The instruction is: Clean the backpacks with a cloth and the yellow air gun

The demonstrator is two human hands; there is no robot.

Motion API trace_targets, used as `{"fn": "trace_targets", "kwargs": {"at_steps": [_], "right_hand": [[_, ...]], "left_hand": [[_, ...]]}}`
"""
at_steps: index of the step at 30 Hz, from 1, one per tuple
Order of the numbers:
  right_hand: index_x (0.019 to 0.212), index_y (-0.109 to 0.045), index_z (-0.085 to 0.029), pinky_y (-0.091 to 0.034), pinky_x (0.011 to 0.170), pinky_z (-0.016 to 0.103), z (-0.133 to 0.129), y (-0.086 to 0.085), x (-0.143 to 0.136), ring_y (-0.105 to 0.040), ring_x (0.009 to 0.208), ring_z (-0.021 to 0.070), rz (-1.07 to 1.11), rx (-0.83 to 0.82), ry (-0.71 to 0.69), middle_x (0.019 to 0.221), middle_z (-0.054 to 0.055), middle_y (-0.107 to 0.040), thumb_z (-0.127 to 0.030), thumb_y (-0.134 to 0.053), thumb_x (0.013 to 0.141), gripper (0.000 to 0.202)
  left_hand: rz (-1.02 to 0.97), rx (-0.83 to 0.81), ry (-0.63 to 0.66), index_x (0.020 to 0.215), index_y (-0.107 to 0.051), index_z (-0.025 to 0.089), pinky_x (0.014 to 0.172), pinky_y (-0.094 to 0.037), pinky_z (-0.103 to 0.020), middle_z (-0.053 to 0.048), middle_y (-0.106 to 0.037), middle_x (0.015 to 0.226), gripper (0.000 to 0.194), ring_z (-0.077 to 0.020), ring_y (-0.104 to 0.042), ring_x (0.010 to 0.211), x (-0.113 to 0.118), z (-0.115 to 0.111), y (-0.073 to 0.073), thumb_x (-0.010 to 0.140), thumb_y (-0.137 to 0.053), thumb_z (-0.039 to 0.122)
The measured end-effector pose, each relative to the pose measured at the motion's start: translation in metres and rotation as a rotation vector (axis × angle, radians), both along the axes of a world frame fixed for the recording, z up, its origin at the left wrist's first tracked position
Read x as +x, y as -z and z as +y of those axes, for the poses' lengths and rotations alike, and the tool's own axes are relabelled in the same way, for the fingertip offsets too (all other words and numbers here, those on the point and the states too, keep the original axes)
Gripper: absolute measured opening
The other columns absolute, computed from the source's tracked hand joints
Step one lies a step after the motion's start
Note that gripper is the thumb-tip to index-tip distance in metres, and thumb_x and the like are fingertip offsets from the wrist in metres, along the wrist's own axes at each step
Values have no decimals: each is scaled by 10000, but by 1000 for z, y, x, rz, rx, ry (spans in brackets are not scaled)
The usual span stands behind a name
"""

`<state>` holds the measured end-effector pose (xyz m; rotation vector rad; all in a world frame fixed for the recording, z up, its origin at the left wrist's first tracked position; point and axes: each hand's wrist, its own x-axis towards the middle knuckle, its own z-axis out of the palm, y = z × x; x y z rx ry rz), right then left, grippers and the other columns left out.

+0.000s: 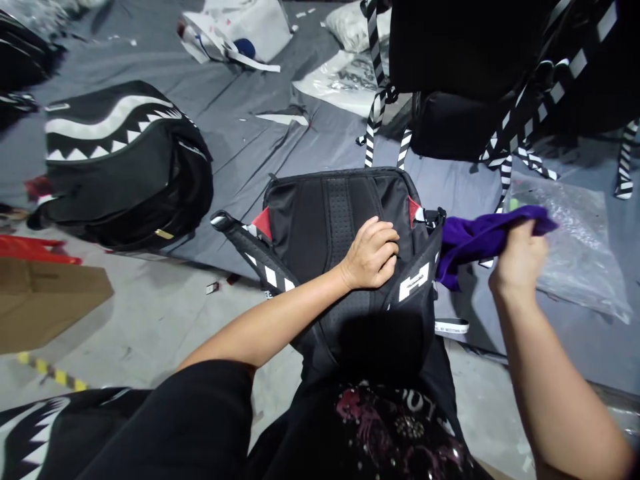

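"In the head view, where's the backpack (pixel 303 230)?"

"Directly under the bent fingers of the left hand (pixel 370 256), which lie on its back panel (pixel 341 208); whether they pinch anything, I can't tell."

"And the right hand (pixel 523 259)?"

"Its fingers are clamped on a purple cloth (pixel 475 238), soft and limp by its look."

"How will the backpack handle?"

"Probably fairly light, the panel stiffish, the smooth fabric perhaps slippery. I'd grasp the shoulder strap (pixel 421 273), just right of the left fingers."
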<state>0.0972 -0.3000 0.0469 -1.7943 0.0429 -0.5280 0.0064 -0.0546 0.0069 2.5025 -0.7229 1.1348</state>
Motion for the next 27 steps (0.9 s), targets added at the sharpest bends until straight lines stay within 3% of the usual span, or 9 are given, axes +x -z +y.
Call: {"fn": "trace_targets", "kwargs": {"at_steps": [3, 5, 10, 12, 15, 18, 21, 24, 27], "right_hand": [[1058, -593, -209, -532, 761, 413, 6, -17, 2, -638, 963, 289, 24, 158, -122, 1020, 135, -647, -590, -312, 942, 487], [1174, -546, -191, -539, 783, 412, 30, -24, -6, -637, 1006, 279, 8, 81, -315, 1100, 136, -642, -540, -316, 957, 471], [1200, -547, -137, -495, 862, 471, 93, -19, -37, -654, 960, 292, -106, -670, -692, 1055, 148, -684, -287, -401, 920, 349], [1197, -542, -98, -485, 850, 490, 97, -14, -42, -666, 922, 308, -167, -846, -697, 1002, 172, -694, -233, -354, 914, 365], [1207, -523, -96, -506, 788, 463, 84, -6, -39, -683, 854, 302, -234, -887, -707, 953, 165, -704, -278, -335, 927, 383], [1201, -526, -119, -507, 743, 453, 73, -4, -32, -688, 795, 305, -240, -958, -678, 863, 136, -711, -346, -337, 922, 406], [1222, -521, -120, -500, 749, 439, 76, -8, -33, -689, 810, 312, -112, -1021, -660, 833, 128, -706, -377, -340, 907, 445], [1281, -502, -150, -498, 652, 391, 83, -12, -34, -678, 714, 289, 73, -921, -590, 798, 100, -696, -445, -394, 881, 509], [1312, -493, -186, -479, 548, 360, 77, -14, -26, -642, 594, 250, 114, -617, -487, 751, 57, -679, -533, -485, 836, 589]], "left_hand": [[-29, -6, -14, 884, -600, 192, 1066, -403, -536, -77, -643, 1014, 126, -253, -539, 1155, 3, 0, 5, 789, -526, 229], [-64, -7, -16, 895, -603, 191, 1060, -414, -525, -80, -642, 1023, 138, -250, -542, 1154, 5, 0, 9, 782, -531, 223], [-199, -6, -94, 935, -620, 203, 1059, -394, -538, -107, -629, 1122, 202, -283, -495, 1218, 4, 0, 19, 757, -550, 269], [-205, 24, -92, 922, -626, 215, 1078, -353, -563, -109, -624, 1159, 205, -303, -471, 1258, 3, 1, 21, 760, -542, 310], [-141, 114, -41, 896, -627, 210, 1104, -333, -527, -105, -633, 1165, 198, -285, -470, 1283, 7, 7, 12, 804, -522, 350], [-17, 199, -38, 980, -623, 178, 1067, -382, -415, -96, -658, 1119, 273, -214, -526, 1221, 17, 16, -12, 895, -443, 365], [65, 275, -58, 1032, -621, 161, 1048, -358, -424, -87, -672, 1066, 338, -217, -538, 1171, 30, 27, -35, 949, -374, 376], [84, 301, -66, 908, -652, 177, 1076, -300, -424, -61, -677, 988, 340, -219, -542, 1122, 38, 34, -41, 953, -384, 383], [65, 255, -74, 825, -657, 191, 1044, -311, -390, -35, -681, 958, 351, -206, -543, 1094, 39, 37, -32, 947, -404, 401]]}}
